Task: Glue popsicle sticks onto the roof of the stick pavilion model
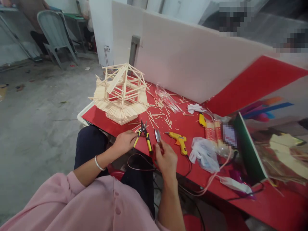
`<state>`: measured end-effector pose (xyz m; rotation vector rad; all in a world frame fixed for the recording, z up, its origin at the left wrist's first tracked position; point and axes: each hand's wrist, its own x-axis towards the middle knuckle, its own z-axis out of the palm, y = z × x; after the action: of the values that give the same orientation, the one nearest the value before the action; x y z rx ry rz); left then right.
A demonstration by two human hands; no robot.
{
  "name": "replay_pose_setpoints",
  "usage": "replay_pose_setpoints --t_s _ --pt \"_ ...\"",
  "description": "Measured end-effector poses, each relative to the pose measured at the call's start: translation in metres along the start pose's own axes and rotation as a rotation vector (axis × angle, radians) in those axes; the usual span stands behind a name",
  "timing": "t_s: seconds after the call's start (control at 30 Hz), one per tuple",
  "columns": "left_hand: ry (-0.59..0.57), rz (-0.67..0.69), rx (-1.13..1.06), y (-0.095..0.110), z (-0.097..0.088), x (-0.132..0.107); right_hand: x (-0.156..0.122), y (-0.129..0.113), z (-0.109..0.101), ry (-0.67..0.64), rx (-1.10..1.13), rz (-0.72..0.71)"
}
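Note:
My left hand (pixel 124 141) is curled at the near edge of the red table (pixel 276 205), its fingers against a thin wooden stick beside the yellow-handled snips (pixel 144 134). My right hand (pixel 166 160) is closed round a small red-handled cutter (pixel 158 138) whose metal jaws point up. A pavilion model made of wooden sticks (pixel 121 93) stands at the table's far left corner. Loose sticks (pixel 158 115) lie scattered between it and my hands.
A yellow glue gun (pixel 179 141) lies right of my hands with its cable running off the edge. Plastic bags (pixel 204 154), stick packets (pixel 214 131) and a green-edged board (pixel 247 150) crowd the right. A white foam panel (pixel 192 57) stands behind. A grey chair (pixel 54 32) is far left.

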<state>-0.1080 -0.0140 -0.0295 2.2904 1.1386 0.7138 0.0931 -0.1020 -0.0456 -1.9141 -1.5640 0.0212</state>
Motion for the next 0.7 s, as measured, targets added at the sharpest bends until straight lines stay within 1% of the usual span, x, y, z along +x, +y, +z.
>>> replay_pose_setpoints --t_s 0.03,0.1,0.2,0.23,0.3,0.4,0.57,0.63,0.7 --pt "-0.01 -0.033 0.04 0.0 0.004 0.003 -0.003 0.0 0.003 -0.018 -0.016 -0.015" --pt "-0.03 -0.098 0.112 0.001 0.008 0.007 -0.006 -0.001 0.006 -0.009 -0.092 -0.039" --pt "-0.085 -0.174 0.206 0.009 0.011 0.01 -0.007 -0.002 0.003 0.018 -0.26 -0.009" --pt "-0.106 -0.189 0.225 0.011 0.012 0.01 -0.009 0.0 0.0 -0.003 -0.311 0.011" --pt "-0.123 -0.205 0.241 0.014 0.017 0.009 -0.014 0.006 -0.006 -0.083 -0.371 0.035" --pt "-0.093 -0.225 0.236 0.014 0.024 0.011 -0.022 0.016 -0.011 -0.156 -0.349 0.023" --pt "-0.061 -0.251 0.245 0.01 0.027 0.02 -0.023 0.023 -0.004 -0.155 -0.247 0.007" --pt "-0.053 -0.242 0.267 0.009 0.028 0.021 -0.021 0.023 -0.003 -0.165 -0.238 -0.006" --pt "-0.018 -0.227 0.295 0.008 0.029 0.02 -0.018 0.024 -0.005 -0.173 -0.228 -0.012"
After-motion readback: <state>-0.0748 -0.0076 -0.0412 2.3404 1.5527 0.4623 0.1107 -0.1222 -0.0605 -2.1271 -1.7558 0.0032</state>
